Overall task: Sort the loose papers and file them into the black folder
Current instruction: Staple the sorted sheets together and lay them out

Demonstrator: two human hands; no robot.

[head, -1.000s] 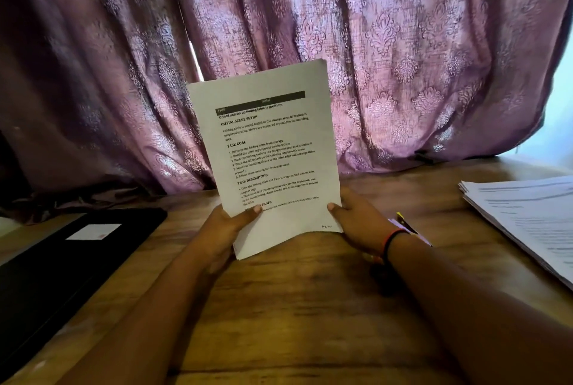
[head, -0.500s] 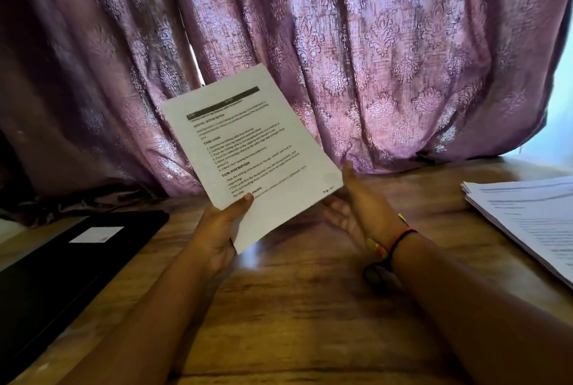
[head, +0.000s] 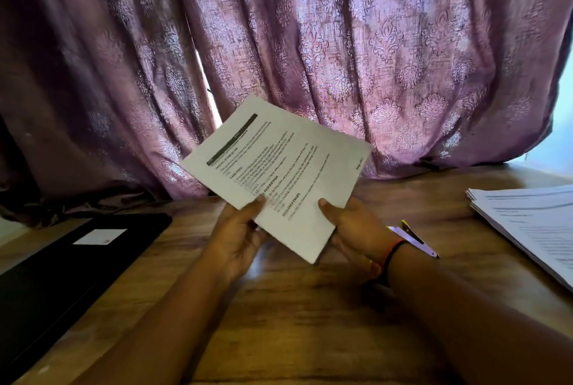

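Fingers (head: pixel 326 208) of both hands pinch one printed sheet (head: pixel 279 164), thumbs on its face: the left hand (head: pixel 235 238) at the near left edge, the right hand (head: pixel 356 229) at the near right edge. The sheet hangs tilted above the wooden bench (head: pixel 294 322). A closed black folder (head: pixel 62 276) lies at far left; a paper stack (head: pixel 533 223) lies at far right.

Purple curtain (head: pixel 372 58) bhd wood table (head: pixel 294 322)
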